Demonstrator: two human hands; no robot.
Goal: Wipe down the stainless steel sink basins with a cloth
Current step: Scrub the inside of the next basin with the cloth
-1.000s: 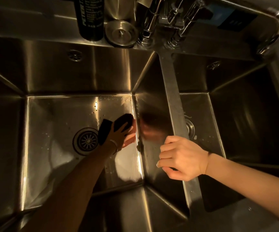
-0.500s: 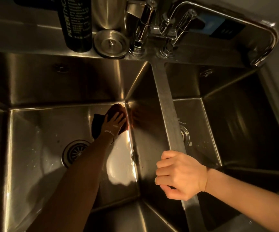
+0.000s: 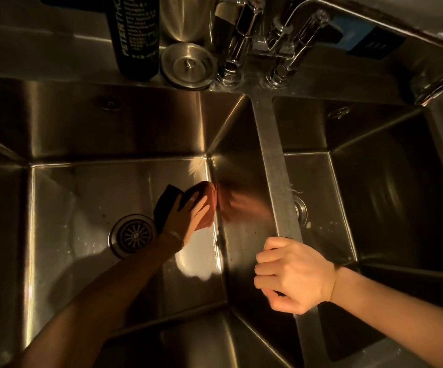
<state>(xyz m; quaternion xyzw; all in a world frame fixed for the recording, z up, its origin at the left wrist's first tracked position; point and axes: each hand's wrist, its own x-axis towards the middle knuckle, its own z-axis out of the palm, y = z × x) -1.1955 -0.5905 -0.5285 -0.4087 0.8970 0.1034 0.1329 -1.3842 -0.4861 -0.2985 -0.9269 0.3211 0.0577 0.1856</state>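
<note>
Dim steel sink basins (image 3: 82, 123). Grip apart, the left hand (image 3: 188, 216) presses the cloth (image 3: 206, 195) down; the right hand (image 3: 294, 274) clamps the divider (image 3: 273, 160).

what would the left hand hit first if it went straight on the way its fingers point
Probably the basin wall under the divider: the left hand presses the cloth flat and points straight at that wall, close by.

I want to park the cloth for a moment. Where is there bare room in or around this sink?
Bare: the left basin floor between the drain and the left wall, and the right basin floor toward its right wall. Crowded: the back ledge from black bottle to faucet, strainer plug between. The right hand grips the divider.
</note>
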